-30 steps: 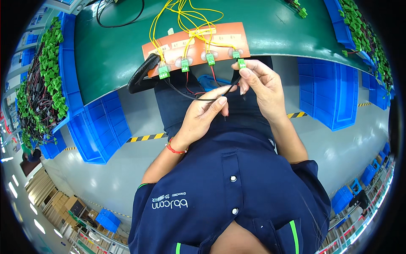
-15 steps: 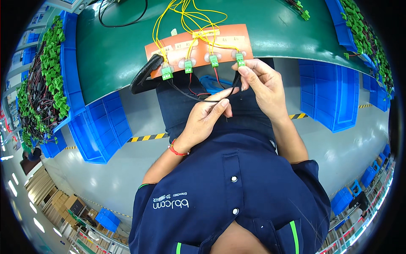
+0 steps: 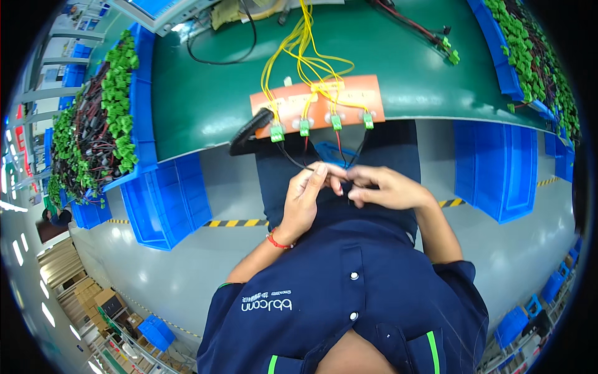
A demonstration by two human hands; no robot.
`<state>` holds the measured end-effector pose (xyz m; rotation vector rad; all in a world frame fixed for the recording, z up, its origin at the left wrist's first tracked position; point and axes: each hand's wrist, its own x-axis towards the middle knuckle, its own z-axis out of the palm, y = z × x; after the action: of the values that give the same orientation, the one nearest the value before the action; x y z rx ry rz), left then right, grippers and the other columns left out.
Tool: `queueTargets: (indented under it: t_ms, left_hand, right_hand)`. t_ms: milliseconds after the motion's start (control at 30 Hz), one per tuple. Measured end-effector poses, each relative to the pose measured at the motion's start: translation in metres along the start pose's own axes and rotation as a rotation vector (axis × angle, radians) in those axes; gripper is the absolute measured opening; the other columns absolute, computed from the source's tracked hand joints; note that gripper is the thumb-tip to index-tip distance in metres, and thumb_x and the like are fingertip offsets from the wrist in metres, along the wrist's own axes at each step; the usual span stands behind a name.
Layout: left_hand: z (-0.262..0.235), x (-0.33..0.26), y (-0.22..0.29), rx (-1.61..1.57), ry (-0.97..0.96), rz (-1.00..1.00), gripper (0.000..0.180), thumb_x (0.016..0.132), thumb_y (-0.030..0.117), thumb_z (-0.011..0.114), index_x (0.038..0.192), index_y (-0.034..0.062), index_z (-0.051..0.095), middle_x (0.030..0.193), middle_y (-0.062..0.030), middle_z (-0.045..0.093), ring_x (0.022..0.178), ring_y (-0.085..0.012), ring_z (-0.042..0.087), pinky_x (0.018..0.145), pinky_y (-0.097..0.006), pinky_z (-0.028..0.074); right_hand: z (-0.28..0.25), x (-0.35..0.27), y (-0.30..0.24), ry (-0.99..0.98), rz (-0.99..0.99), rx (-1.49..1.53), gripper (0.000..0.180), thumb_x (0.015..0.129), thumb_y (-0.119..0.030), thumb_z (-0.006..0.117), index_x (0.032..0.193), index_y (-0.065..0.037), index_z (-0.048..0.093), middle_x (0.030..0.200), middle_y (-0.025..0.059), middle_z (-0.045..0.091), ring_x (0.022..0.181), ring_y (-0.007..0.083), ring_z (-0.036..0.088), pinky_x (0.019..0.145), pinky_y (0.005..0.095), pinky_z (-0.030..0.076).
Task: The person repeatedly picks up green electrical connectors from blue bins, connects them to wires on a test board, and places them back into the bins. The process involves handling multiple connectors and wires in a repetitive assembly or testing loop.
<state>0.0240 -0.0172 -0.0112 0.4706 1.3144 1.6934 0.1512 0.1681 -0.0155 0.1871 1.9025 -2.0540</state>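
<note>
Head view, hands: I saw the left hand [image 3: 306, 201] and right hand [image 3: 381, 190] meet just below the bench edge, fingertips touching; a second earlier they were apart, the right one up by the plugs.
Left hand: pinched on the thin black wires [image 3: 293, 159], fingers curled round them.
Right hand: fingertips closed on the same strands beside the left; what exactly it gripped I could not tell.
Wires: they ran up from the hands to four green plugs [image 3: 304, 128] along the near edge of the orange board [image 3: 349, 100].
Change, my reading: the right hand had dropped from the plugs, so the work had shifted to the loose wire ends.
Surroundings: yellow wires [image 3: 299, 56] on the green bench [image 3: 205, 106]; blue bins [image 3: 162, 199] at both sides.
</note>
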Motion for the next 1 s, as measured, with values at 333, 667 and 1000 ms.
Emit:
queueTargets:
  t_ms: [333, 667, 1000]
  left_hand:
    - [-0.028, -0.013, -0.005, -0.055, 0.099, -0.164, 0.039, 0.108, 0.03, 0.044, 0.086, 0.0018, 0.058, 0.081, -0.0054, 0.057, 0.076, -0.0141, 0.056, 0.076, -0.029, 0.047]
    - [-0.058, 0.0, 0.031, 0.144, 0.412, 0.135, 0.03, 0.103, 0.02, 0.052, 0.119, -0.0031, 0.062, 0.11, -0.0112, 0.067, 0.099, -0.0158, 0.063, 0.092, -0.03, 0.048]
    - [-0.042, 0.017, 0.035, -0.225, 0.109, -0.017, 0.056, 0.105, 0.039, 0.031, 0.12, -0.0067, 0.06, 0.102, -0.0166, 0.067, 0.089, -0.0229, 0.063, 0.088, -0.037, 0.049]
  right_hand:
    - [-0.026, -0.025, -0.004, 0.054, -0.459, 0.8, 0.05, 0.099, -0.036, 0.057, 0.113, 0.012, 0.059, 0.075, 0.0112, 0.06, 0.066, 0.0187, 0.062, 0.07, 0.0375, 0.056]
    - [0.001, 0.011, -0.016, -0.16, -0.488, 0.828, 0.035, 0.099, -0.021, 0.059, 0.111, 0.011, 0.066, 0.073, 0.0095, 0.06, 0.062, 0.0158, 0.058, 0.074, 0.035, 0.053]
    - [-0.028, -0.031, -0.015, 0.387, -0.138, 0.186, 0.029, 0.1, -0.02, 0.059, 0.109, 0.005, 0.07, 0.078, 0.0067, 0.066, 0.072, 0.0145, 0.063, 0.074, 0.0298, 0.051]
